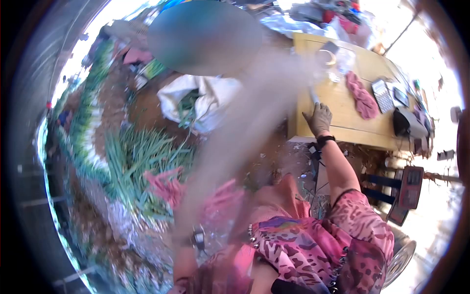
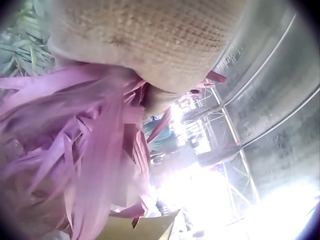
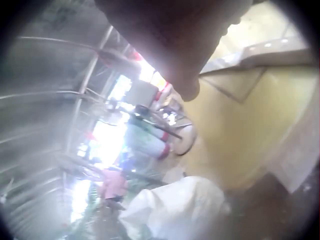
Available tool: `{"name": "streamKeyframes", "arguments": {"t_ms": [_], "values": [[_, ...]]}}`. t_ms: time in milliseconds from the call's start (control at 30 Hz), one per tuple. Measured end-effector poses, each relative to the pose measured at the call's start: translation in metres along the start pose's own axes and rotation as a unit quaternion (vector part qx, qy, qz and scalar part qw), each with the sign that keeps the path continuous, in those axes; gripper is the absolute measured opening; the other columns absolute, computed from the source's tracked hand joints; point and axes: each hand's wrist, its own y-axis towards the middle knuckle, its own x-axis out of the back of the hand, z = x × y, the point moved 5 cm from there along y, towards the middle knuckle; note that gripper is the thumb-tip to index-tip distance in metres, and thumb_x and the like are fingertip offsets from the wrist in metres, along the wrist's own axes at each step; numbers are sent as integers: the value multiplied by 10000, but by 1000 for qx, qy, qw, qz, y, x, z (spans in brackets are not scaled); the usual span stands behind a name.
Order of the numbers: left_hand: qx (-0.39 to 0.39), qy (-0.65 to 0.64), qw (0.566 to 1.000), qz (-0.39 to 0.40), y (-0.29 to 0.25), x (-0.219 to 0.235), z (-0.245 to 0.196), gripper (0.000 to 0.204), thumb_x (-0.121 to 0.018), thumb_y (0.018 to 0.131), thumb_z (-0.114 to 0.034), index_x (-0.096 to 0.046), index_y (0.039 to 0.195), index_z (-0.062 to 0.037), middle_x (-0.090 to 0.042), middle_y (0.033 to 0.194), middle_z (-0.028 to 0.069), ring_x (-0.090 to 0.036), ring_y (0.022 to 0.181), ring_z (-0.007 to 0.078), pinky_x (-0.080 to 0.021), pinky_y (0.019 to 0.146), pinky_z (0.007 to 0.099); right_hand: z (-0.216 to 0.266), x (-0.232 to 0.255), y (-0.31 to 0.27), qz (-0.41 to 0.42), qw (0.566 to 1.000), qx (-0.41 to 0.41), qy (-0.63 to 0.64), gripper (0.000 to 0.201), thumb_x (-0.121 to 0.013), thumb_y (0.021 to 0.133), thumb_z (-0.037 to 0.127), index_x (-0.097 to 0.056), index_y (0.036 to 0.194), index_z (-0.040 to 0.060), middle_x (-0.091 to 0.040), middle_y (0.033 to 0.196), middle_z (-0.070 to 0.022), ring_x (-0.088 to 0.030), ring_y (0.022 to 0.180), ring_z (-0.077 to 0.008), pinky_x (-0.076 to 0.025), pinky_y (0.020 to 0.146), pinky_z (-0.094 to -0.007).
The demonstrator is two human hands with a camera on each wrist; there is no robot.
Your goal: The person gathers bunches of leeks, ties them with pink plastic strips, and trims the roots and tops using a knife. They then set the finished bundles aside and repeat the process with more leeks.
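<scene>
My gloved left hand [image 2: 150, 40] grips a bunch of pink strips [image 2: 100, 130], which hang down from it in the left wrist view. In the head view those strips [image 1: 169, 188] show over a pile of long green leaves [image 1: 142, 157], and a beige blur hides most of that hand. At the near left corner of a yellow table [image 1: 338, 112] my gloved right hand [image 1: 320, 120] lies with thumb apart and fingers extended. Its fingertips are right at a narrow pale object [image 1: 314, 95]. In the right wrist view the hand [image 3: 175, 45] is dark above the tabletop.
On the table lie a pink cloth [image 1: 362, 95], a calculator [image 1: 382, 95], a phone [image 1: 401, 96] and a dark bag [image 1: 409, 122]. A white sack [image 1: 215, 95] with green leaves stands left of the table. Bundled green-and-white stalks [image 1: 93, 142] line the far left.
</scene>
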Motion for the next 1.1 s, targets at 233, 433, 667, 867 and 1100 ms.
{"name": "streamKeyframes", "arguments": {"t_ms": [233, 433, 667, 867, 1100], "values": [[-132, -129, 982, 30, 41, 23, -68, 284, -516, 1016, -187, -583, 1251, -42, -624, 1116, 21, -565, 1032, 115, -455, 896, 272, 263, 58, -152, 341, 749, 297, 484, 1078, -827, 700, 531, -298, 1486, 17, -510, 1370, -247, -488, 1290, -321, -394, 1062, -398], [-302, -82, 949, 25, 4, 48, -102, 247, -513, 1028, -215, -600, 1160, -25, -630, 977, 19, -594, 868, 92, -502, 769, 256, 403, 62, -300, 430, 592, 423, 535, 1014, -825, 762, 392, -258, 1504, -5, -382, 1494, -191, -366, 1366, -259, -279, 1148, -360], [-171, -234, 957, 10, 1, 124, 50, 271, -549, 1005, -195, -583, 1204, -13, -634, 1024, 32, -595, 886, 108, -501, 794, 274, 448, 21, -422, 722, 421, 214, 505, 416, -688, 882, 121, -560, 1261, 6, -634, 1135, -22, -542, 1055, -87, -444, 930, -269], [-139, -102, 982, -81, -42, 195, 48, 308, -611, 949, -161, -592, 1218, -12, -643, 1102, 46, -598, 990, 140, -488, 864, 307, 468, -51, -460, 641, 469, 412, 446, 204, -637, 908, 118, -619, 1090, 28, -605, 913, 8, -562, 817, -84, -484, 735, -256], [-88, -297, 950, -25, -93, 185, 65, 308, -586, 968, -207, -606, 1226, -41, -639, 1119, 38, -583, 1028, 144, -469, 889, 308, 516, 14, -462, 291, 511, 705, 397, 228, -622, 775, 62, -641, 1001, 36, -602, 866, -34, -588, 784, -184, -497, 709, -325]]}}
